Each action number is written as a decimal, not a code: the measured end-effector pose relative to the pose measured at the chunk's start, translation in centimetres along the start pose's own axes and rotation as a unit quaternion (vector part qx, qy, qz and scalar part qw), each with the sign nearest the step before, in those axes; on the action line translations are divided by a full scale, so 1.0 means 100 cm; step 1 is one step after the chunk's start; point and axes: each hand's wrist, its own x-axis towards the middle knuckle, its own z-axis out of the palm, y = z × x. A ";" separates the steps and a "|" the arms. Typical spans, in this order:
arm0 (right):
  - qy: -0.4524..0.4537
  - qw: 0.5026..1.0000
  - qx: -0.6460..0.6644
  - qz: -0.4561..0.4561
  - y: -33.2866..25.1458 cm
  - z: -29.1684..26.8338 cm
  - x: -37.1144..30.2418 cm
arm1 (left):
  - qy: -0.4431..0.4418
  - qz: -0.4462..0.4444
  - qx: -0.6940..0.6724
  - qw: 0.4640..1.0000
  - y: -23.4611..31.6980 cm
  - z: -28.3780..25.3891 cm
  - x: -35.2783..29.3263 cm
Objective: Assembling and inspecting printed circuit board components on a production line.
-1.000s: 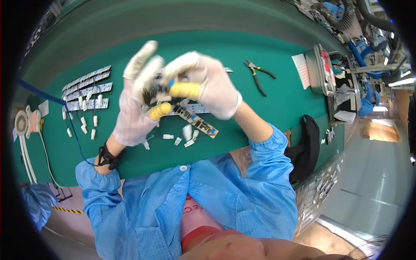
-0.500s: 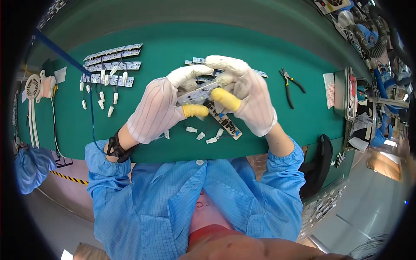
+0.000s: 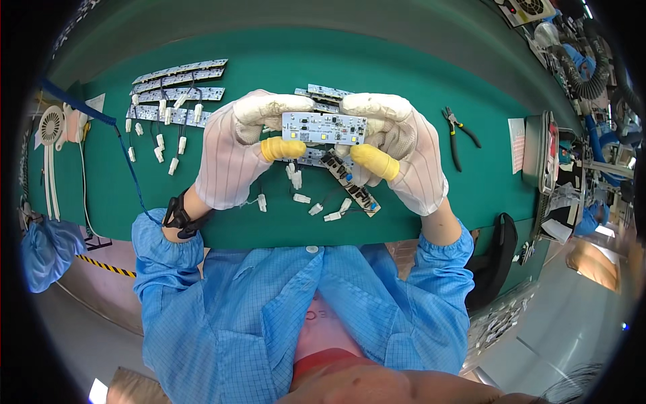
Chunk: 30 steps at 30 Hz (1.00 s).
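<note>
A small white LED circuit board (image 3: 324,128) is held up between both hands, its face with yellow LEDs turned toward me. My left hand (image 3: 245,145), in a striped white glove with a yellow thumb cot, pinches its left end. At the right end, my right hand (image 3: 397,148), gloved the same way, grips it between thumb and fingers. Below and behind the hands lie more boards, among them a tilted one with dark parts (image 3: 353,185). Several white connectors (image 3: 301,198) on thin wires rest on the green mat near the boards.
At the left lies a row of LED board strips (image 3: 178,94) with dangling connectors. Yellow-and-black cutters (image 3: 457,138) lie on the right, before a printed sheet (image 3: 517,145) and a metal tray (image 3: 536,151). A white handheld fan (image 3: 52,138) and a blue cord (image 3: 81,104) are far left.
The board has turned from a tilted angle to level, with its LED face now plainly visible. My hands have moved apart to its two ends.
</note>
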 end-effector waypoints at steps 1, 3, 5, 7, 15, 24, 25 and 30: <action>-0.002 1.000 0.004 0.000 0.000 0.000 0.000 | -0.004 -0.003 -0.026 1.000 0.000 0.000 0.000; -0.002 1.000 0.010 0.001 0.000 0.000 0.000 | -0.008 -0.010 -0.055 0.998 0.002 0.001 0.000; 0.009 1.000 -0.003 -0.030 0.000 0.001 0.000 | -0.011 -0.017 -0.082 0.996 0.002 0.001 -0.001; 0.008 1.000 -0.003 -0.024 0.000 0.000 -0.001 | -0.011 -0.004 -0.077 0.997 0.001 -0.001 -0.001; 0.015 0.999 -0.028 -0.030 0.005 -0.003 -0.002 | -0.025 0.054 -0.042 0.997 0.000 -0.004 0.002; 0.001 0.997 -0.043 -0.070 0.007 -0.004 0.000 | -0.033 0.055 -0.027 0.998 0.000 -0.005 0.001; 0.000 0.997 -0.040 -0.061 0.005 -0.004 0.000 | -0.033 0.048 -0.036 0.998 0.000 -0.005 0.001; -0.010 0.995 -0.067 -0.069 0.007 -0.008 -0.001 | -0.037 0.074 -0.035 0.996 -0.006 -0.006 0.000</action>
